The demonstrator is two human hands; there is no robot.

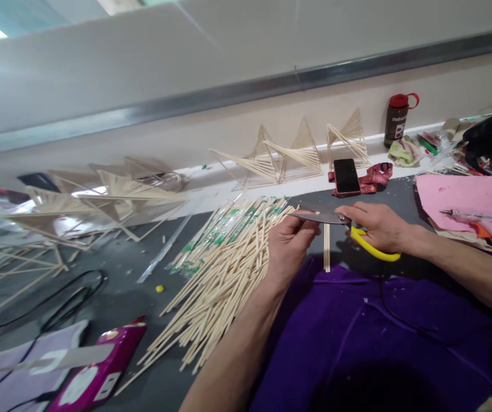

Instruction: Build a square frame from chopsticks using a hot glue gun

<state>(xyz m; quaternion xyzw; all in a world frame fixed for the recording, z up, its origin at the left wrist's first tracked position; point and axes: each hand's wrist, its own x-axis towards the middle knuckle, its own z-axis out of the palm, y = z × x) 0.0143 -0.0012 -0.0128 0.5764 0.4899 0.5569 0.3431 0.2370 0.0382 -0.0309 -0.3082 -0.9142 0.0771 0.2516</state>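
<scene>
Head view: we hold yellow-handled scissors (342,219) in our right hand (372,224), its fingers wrapped about the grip, with the blades pointing toward our left fingers. Our left hand (286,246) curls its fingertips in at the blade end, but we cannot tell whether they close on anything there. Just below the blades, between our two sets of fingers, a few slim sticks (327,249) lie side by side, their near ends by the purple cloth (349,326) in front of us.

Left of our left fingers spreads a heap of loose wooden sticks (224,280), partly hidden by our hand and forearm. Just beyond the heap we see clear wrappers with green print (211,234). Past our fingers, string-like triangular stick frames (291,157) stand along the wall, and a smartphone (346,176) rests on a red lanyard (373,177).

Farther right of our right fingers, a pink glue gun (481,220) lies on a pink sheet (464,191); beyond it stands a dark bottle with a red lid (396,121). Well to the left of our left fingers sits a magenta device (100,366).
</scene>
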